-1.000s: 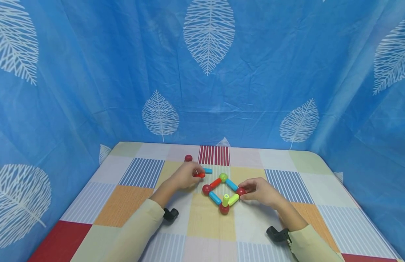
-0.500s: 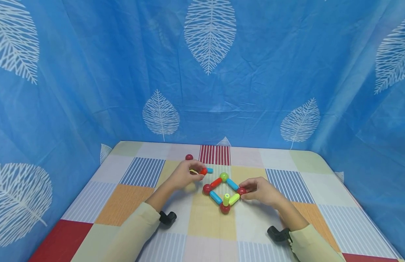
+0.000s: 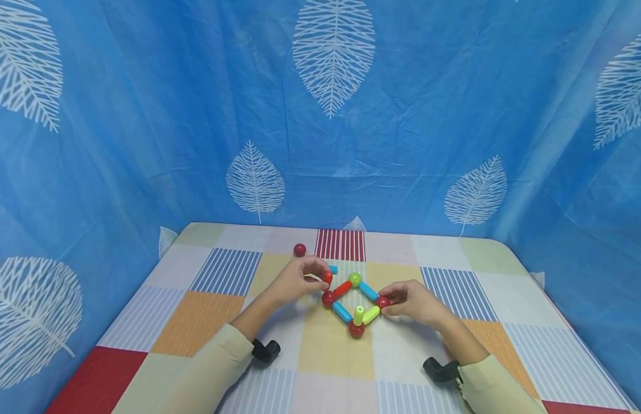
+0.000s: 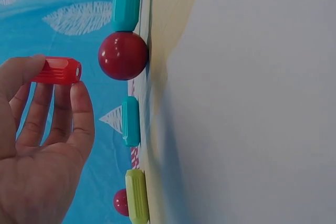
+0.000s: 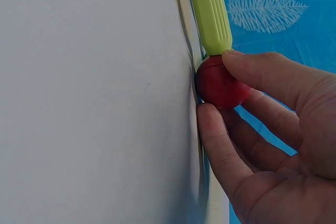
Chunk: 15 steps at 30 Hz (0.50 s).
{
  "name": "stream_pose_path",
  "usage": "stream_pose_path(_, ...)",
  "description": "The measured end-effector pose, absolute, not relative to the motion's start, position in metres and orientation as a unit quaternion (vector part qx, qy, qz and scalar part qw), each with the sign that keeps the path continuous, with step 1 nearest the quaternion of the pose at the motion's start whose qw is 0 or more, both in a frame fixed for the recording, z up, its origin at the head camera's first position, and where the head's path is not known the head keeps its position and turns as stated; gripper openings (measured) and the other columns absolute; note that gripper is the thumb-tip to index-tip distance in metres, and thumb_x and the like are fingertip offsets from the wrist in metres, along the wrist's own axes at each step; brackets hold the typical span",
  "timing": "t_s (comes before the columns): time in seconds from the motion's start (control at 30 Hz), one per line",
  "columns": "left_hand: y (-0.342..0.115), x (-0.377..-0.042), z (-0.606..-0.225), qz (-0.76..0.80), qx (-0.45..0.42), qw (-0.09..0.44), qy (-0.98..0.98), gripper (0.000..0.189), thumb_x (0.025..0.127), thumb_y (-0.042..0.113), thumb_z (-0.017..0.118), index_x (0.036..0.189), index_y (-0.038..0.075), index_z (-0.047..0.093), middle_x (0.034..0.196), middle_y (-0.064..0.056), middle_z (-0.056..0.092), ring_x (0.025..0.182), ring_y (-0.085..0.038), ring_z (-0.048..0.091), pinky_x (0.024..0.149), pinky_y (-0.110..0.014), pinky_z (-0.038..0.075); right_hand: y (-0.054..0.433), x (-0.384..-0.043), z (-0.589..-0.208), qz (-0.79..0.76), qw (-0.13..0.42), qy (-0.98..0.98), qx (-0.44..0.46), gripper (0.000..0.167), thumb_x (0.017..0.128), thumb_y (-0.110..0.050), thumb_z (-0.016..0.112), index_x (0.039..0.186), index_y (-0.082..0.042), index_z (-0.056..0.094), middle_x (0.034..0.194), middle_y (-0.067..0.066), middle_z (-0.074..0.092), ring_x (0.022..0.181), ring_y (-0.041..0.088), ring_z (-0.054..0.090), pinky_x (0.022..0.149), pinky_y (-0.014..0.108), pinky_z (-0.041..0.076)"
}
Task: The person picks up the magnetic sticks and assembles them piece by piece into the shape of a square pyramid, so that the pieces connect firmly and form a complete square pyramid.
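Note:
My left hand (image 3: 301, 280) pinches a red magnetic rod (image 3: 328, 279) between thumb and fingertips. The rod stands upright, just above the red ball (image 3: 328, 299) at the left corner of a four-sided frame; a gap shows between them in the left wrist view. My right hand (image 3: 411, 302) grips the frame's right-hand red ball (image 5: 223, 83), thumb on one side and fingers on the other. Blue rods (image 3: 342, 312), a red rod (image 3: 343, 288) and a yellow-green rod (image 3: 371, 314) join the balls. From the front red ball (image 3: 356, 329) another yellow-green rod (image 3: 359, 315) rises upright. A green ball (image 3: 355, 280) forms the far corner.
Behind my left hand lie a loose red ball (image 3: 300, 249), a loose blue rod (image 4: 131, 121) and a loose yellow-green rod (image 4: 137, 196). A patchwork cloth (image 3: 336, 356) covers the table. Blue leaf-print curtains (image 3: 403, 115) enclose the back and sides.
My left hand has turned the red rod from lying flat to upright and brought it over the frame's left corner ball. My right hand keeps its place on the right ball.

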<state>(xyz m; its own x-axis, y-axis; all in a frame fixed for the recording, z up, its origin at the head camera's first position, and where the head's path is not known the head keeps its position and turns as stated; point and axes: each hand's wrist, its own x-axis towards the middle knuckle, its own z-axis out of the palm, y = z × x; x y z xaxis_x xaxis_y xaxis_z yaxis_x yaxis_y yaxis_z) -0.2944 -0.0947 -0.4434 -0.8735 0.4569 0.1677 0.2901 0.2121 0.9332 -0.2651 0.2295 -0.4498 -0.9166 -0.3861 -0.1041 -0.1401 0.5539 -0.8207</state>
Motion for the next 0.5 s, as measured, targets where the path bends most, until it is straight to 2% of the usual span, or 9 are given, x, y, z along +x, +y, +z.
stream_pose_path(0.5,-0.0894,-0.2899,-0.4447,0.558,0.246,0.103,0.786,0.019,0.088,0.006,0.078,0.105,0.010,0.070,0.108,-0.006,0.069,0.105,-0.019,0.066,0.095,-0.036,0.059,0.2290,-0.2649,-0.4490,-0.443,0.140,0.873,-0.147,0.039,0.083,-0.011,0.084,0.119,-0.002,0.073,0.108,0.009,0.076,0.100,0.020,0.069,0.080,0.024,0.057)
